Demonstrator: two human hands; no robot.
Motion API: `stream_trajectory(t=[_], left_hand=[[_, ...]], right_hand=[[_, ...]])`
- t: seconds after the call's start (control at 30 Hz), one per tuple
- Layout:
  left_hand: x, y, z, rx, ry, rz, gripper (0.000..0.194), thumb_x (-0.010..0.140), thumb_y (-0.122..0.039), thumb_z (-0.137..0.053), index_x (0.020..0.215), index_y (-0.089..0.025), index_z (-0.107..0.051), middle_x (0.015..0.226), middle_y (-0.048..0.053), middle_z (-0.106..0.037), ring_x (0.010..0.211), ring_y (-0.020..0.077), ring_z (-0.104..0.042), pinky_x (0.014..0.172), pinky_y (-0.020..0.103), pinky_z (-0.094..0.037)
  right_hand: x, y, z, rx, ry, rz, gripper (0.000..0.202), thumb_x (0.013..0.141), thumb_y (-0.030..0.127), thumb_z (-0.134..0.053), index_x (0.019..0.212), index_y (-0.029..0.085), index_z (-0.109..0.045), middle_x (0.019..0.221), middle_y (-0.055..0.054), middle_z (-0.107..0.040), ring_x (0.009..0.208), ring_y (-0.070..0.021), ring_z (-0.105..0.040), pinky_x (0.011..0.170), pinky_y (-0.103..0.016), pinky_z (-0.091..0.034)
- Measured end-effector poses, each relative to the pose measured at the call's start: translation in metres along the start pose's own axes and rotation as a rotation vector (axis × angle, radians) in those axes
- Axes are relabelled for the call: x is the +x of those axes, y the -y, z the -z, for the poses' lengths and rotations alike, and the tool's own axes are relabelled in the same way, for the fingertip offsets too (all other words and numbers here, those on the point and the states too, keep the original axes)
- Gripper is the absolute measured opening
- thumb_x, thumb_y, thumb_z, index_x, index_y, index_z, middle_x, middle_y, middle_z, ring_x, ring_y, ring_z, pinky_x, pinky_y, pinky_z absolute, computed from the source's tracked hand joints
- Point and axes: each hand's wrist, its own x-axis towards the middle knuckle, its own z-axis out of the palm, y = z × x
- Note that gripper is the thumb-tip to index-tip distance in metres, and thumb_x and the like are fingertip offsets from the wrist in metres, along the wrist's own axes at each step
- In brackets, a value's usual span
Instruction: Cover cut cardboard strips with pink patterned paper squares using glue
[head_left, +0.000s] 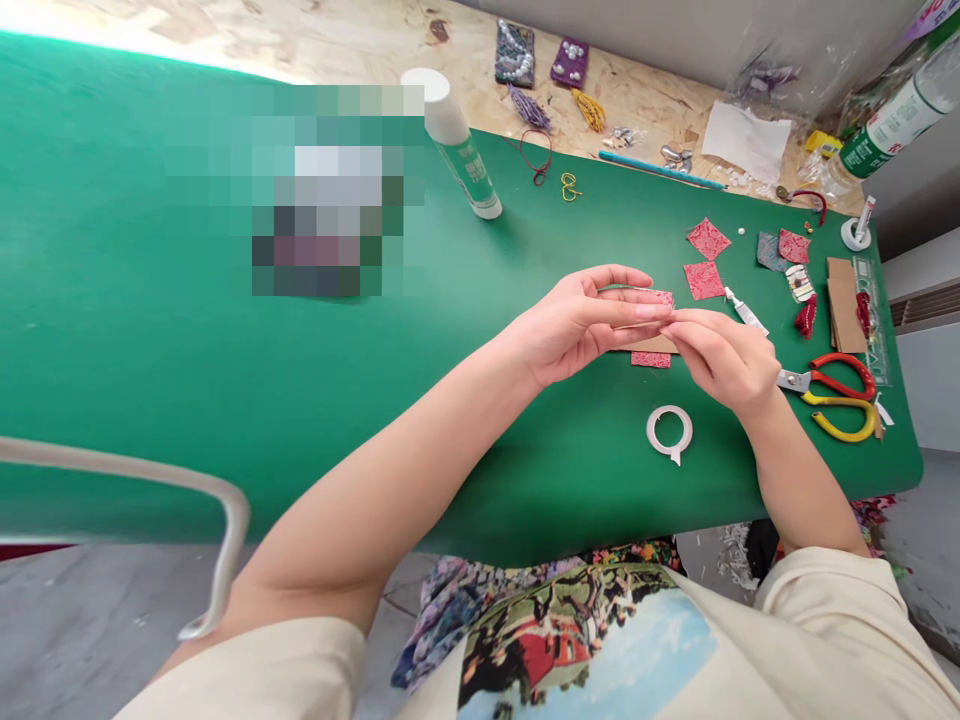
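My left hand (589, 322) is over the green mat with its fingers closed on a small red patterned fabric piece (663, 297), mostly hidden behind them. The fingertips of my right hand (726, 358) pinch together at the edge of that piece, touching my left fingertips; what they grip is too small to make out. Beneath both hands lies a strip of brown cardboard (646, 343), and a red fabric strip (650, 360) shows just below it. Nearer to me is a roll of white tape (670, 431) with a loose end. A small white tube (746, 311) lies beyond my right hand.
Two red fabric squares (706, 280) lie past my hands. To the right are scissors (844, 395) with red and yellow handles, cardboard pieces (845, 305) and a red tassel (806, 316). A glue stick (454, 145), a blue pencil (660, 170) and beaded tasselled pieces (515, 55) are farther back.
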Motion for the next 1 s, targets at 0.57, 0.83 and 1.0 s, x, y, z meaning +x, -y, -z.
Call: stream_trajectory(t=[0.57,0.83,1.0], left_hand=[[0.0,0.006,0.0,0.1,-0.032,-0.113,0.046,0.051,-0.016,-0.101,0.086,-0.012,-0.073,0.082,0.002,-0.078,0.081,0.0163,-0.077,0.091,0.037,-0.066],[0.002,0.01,0.002,0.11,-0.029,-0.108,0.047,0.049,-0.019,-0.102,0.086,-0.013,-0.074,0.086,0.003,-0.078,0.085,0.0177,-0.077,0.101,0.045,-0.062],[0.003,0.012,0.003,0.099,-0.023,-0.117,0.045,0.05,-0.019,-0.102,0.086,-0.012,-0.075,0.085,0.003,-0.078,0.083,0.0161,-0.077,0.101,0.043,-0.062]], right_hand=[[0.01,0.01,-0.005,0.185,-0.061,-0.25,0.02,0.092,0.014,-0.072,0.111,0.021,-0.071,0.096,-0.005,-0.08,0.083,-0.0166,-0.077,0.074,-0.027,-0.065],[0.007,0.01,-0.006,0.238,-0.029,-0.343,0.016,0.092,0.015,-0.073,0.105,0.023,-0.077,0.093,-0.002,-0.08,0.082,-0.0133,-0.076,0.076,-0.025,-0.063],[0.006,0.009,-0.006,0.24,-0.028,-0.351,0.017,0.092,0.015,-0.073,0.105,0.024,-0.078,0.093,-0.002,-0.08,0.081,-0.0144,-0.076,0.074,-0.026,-0.063]])
